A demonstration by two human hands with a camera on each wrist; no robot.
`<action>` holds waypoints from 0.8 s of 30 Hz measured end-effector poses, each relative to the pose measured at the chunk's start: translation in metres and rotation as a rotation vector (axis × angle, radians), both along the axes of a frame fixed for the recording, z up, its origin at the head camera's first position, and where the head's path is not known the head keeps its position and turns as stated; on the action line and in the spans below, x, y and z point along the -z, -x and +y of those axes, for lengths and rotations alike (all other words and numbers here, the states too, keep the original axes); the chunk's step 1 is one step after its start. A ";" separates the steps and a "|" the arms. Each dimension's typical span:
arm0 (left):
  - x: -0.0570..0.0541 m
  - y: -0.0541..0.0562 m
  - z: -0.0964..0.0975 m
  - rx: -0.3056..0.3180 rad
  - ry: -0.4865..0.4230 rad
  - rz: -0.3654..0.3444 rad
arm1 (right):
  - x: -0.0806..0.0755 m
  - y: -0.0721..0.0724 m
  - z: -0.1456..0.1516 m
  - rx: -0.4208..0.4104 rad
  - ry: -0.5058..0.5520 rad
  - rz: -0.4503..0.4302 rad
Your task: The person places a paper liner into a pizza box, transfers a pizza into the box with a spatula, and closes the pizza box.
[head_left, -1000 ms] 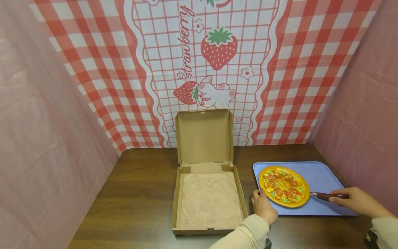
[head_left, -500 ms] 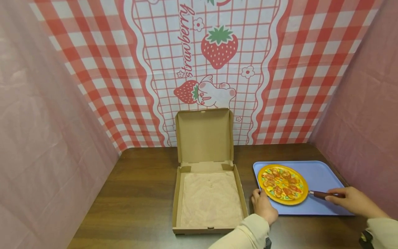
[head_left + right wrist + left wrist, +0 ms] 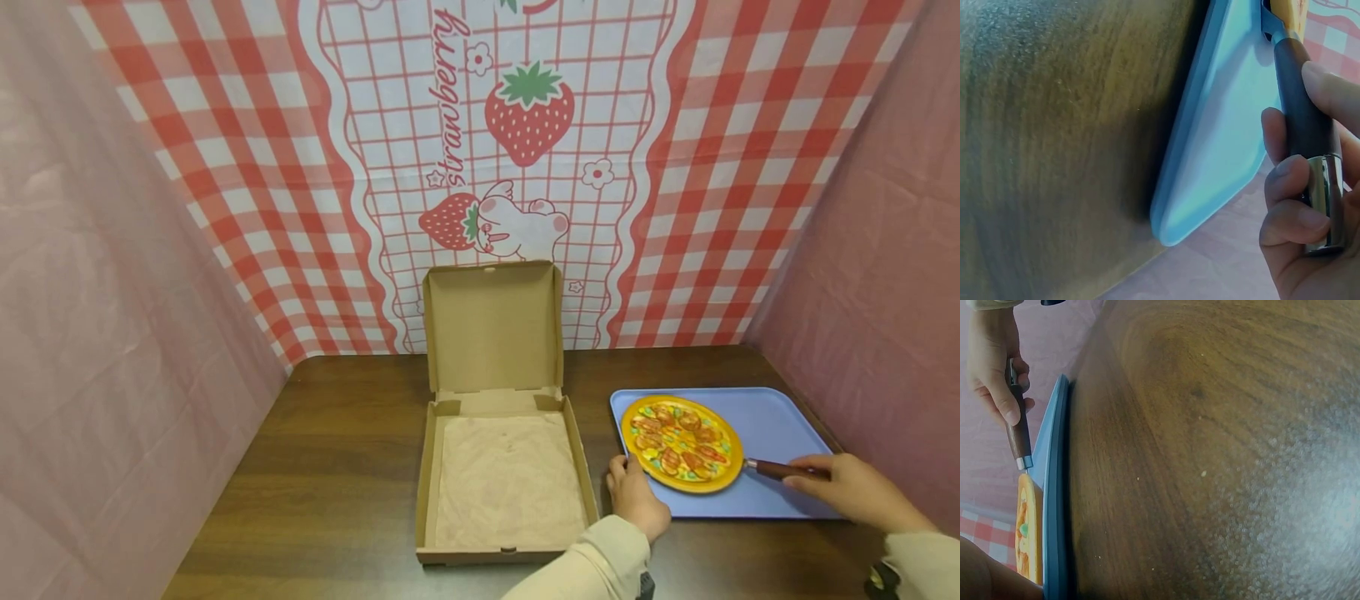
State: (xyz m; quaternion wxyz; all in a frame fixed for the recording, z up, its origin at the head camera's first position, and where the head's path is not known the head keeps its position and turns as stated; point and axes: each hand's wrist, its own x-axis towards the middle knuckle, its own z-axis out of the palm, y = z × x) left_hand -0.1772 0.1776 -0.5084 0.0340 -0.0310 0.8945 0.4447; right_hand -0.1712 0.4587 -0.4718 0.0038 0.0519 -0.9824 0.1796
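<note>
A round toy pizza with a yellow crust lies over the left part of a blue tray. My right hand grips the dark wooden handle of a pizza server, its fingers wrapped round it in the right wrist view. Most of the server's blade is hidden beneath the pizza. At the tray's front left corner, my left hand holds the tray's rim with curled fingers, close to the pizza's edge. In the left wrist view only part of this left hand shows.
Left of the tray stands a cardboard pizza box with its lid upright and brown paper lining the bottom. Both stand on a dark wooden table. A red checked cloth hangs behind, with pink cloth at both sides.
The pizza and server have slid slightly left and away from me across the tray, my right hand moving left with them. My left hand has stayed at the tray's corner.
</note>
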 end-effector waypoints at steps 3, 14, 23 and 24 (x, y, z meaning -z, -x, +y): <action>0.001 0.000 0.000 -0.003 -0.006 0.006 | 0.001 -0.001 0.001 0.011 -0.008 0.012; 0.005 0.000 0.003 -0.040 -0.004 0.060 | -0.001 -0.004 0.001 0.037 0.006 -0.001; 0.002 0.000 0.000 -0.033 -0.027 0.037 | -0.005 -0.008 0.005 0.047 0.041 0.023; 0.002 0.000 0.000 -0.035 -0.032 0.031 | -0.005 -0.008 0.005 0.054 0.048 0.021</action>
